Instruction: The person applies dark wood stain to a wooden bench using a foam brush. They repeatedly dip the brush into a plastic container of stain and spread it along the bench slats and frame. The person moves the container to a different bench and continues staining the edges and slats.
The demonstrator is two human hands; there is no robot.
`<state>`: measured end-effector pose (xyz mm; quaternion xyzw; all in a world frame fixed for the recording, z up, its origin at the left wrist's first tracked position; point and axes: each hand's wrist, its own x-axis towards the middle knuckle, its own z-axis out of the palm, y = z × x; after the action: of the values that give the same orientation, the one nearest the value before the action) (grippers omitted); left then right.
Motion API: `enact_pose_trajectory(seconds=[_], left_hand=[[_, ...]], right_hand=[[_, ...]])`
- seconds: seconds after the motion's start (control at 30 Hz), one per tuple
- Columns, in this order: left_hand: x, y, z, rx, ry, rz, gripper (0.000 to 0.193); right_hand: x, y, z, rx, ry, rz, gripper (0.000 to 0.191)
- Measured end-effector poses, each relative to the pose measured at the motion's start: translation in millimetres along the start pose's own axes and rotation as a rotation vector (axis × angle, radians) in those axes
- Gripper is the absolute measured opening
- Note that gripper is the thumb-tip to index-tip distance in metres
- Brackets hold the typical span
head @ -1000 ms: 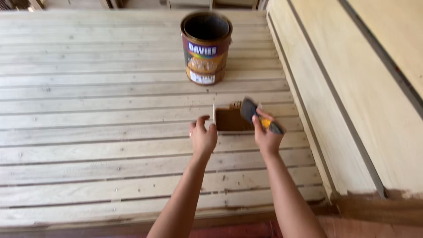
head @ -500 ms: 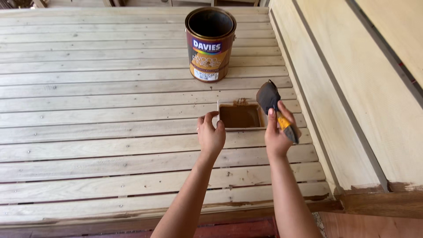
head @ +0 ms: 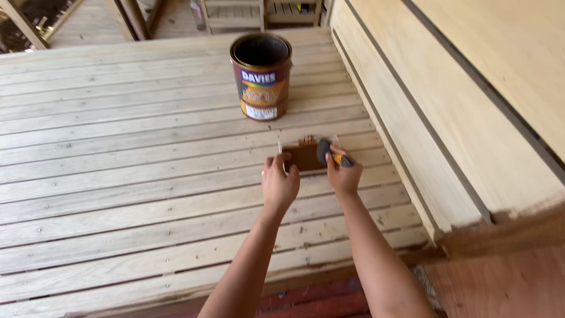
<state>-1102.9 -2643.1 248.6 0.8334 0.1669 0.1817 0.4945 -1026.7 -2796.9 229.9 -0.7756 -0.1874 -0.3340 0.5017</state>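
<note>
A small clear tray (head: 301, 156) of brown stain sits on the slatted wooden deck (head: 129, 153). My left hand (head: 279, 182) rests at the tray's left edge and steadies it. My right hand (head: 343, 174) holds a foam brush (head: 325, 151) with a dark grey head and a yellow handle. The brush head is down in the tray's brown liquid. Behind the tray stands an open paint can (head: 261, 75) with a maroon and orange label, dark stain inside.
Pale wooden panels (head: 447, 118) with dark edge strips lean along the right side. Their lower corner (head: 518, 227) is stained brown. Wooden furniture frames (head: 235, 15) stand beyond the deck's far edge. A reddish floor (head: 318, 300) shows below the deck's near edge.
My right hand raised the brush above the tray, then lowered it so the head sits in the stain. The left hand stayed at the tray. The camera view shifted closer.
</note>
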Motion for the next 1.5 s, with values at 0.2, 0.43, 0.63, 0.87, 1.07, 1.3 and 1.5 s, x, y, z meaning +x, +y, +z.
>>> enact_pose_trajectory(seconds=[0.2,0.43,0.63,0.87,1.07,1.3,1.5], left_hand=[[-8,26,3,-0.092,0.045,0.189,0.039],[-28,86,3,-0.171,0.02,0.397,0.032],[-50,185,0,-0.281,-0.084,0.474,0.032],[-64,292,-34,-0.422,-0.119,0.636,0.016],[-78,338,-35,-0.352,-0.194,0.786,0.019],[-97,344,-24,-0.302,-0.363,0.66,0.03],[-95,350,-27,-0.171,-0.374,0.61,0.03]], right_hand=[[3,-32,-15,0.006,0.115,0.187,0.024],[10,-71,-77,1.092,0.432,0.981,0.026],[53,-137,-179,1.006,0.475,0.589,0.029],[113,-253,-356,0.485,0.738,0.143,0.032],[137,-301,-459,0.287,0.634,0.132,0.019],[141,-291,-481,0.201,0.526,0.221,0.016],[163,-268,-474,0.15,0.456,0.223,0.017]])
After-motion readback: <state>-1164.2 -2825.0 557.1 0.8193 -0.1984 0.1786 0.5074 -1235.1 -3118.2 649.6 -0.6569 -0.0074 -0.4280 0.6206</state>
